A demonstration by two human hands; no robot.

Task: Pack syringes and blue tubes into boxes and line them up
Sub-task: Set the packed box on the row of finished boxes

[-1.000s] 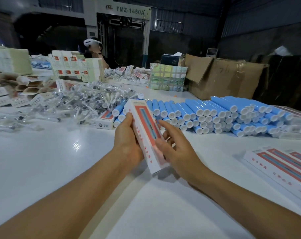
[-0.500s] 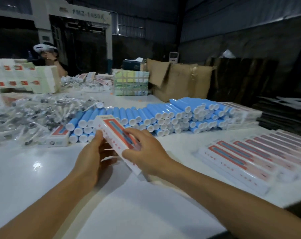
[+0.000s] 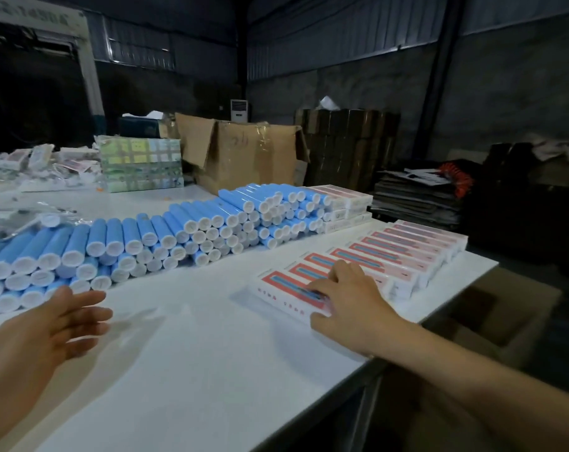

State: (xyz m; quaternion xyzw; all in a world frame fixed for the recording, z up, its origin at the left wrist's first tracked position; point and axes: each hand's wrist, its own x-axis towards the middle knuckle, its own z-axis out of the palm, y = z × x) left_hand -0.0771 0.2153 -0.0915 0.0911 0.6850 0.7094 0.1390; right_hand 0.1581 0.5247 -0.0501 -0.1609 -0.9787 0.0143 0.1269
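resting flat on nearest box [image 3: 278,293], right hand [image 3: 348,296], beside table edge [image 3: 433,316]

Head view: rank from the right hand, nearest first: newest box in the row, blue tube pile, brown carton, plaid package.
1. Newest box: under the right hand, near end of the row.
2. Blue tube pile: left of the hand, mid-table.
3. Brown carton: far edge, behind the tubes.
4. Plaid package: far left of the carton.
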